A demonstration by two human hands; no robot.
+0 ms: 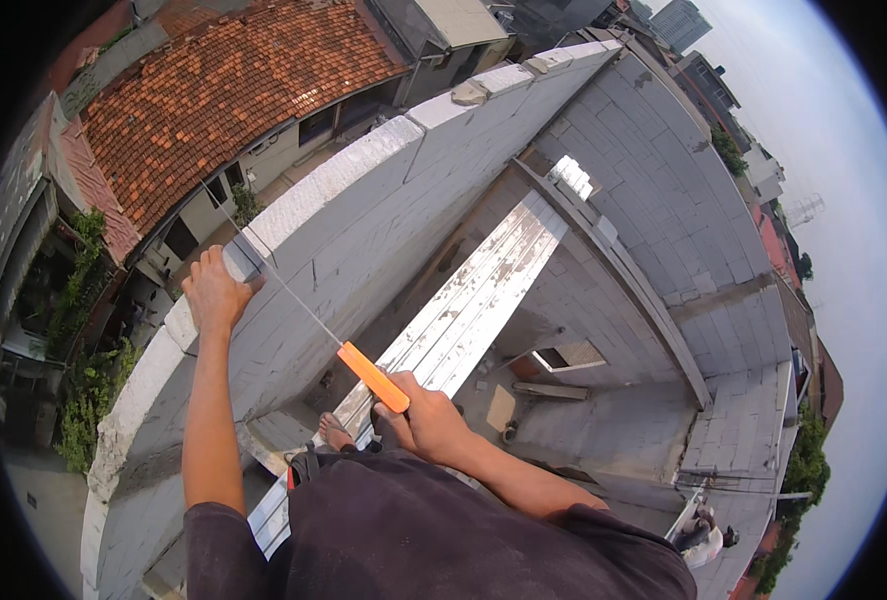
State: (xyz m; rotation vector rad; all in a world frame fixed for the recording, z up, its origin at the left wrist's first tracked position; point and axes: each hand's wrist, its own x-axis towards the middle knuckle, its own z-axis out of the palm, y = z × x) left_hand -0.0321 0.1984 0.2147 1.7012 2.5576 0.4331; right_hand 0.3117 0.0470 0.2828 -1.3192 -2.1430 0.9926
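Observation:
My right hand (pixel 429 418) is closed round the orange handle (pixel 372 376) of a hand saw. Its thin blade (pixel 304 308), seen nearly edge-on, runs up and left across the top of the pale grey block wall (pixel 309 190). Just left of the blade, my left hand (pixel 217 288) grips a block (pixel 241 262) on the wall's top edge, with the thumb toward the inner side. Where the blade meets the block, a darker grey patch shows; how deep it sits I cannot tell.
Below me a ribbed metal plank (pixel 469 310) spans the gap, my bare foot (pixel 335 432) at its near end. A long beam (pixel 624 275) crosses farther right. Deep drops lie inside the walls and outside, toward an orange tiled roof (pixel 234 95). Thin rods (pixel 734 482) protrude at right.

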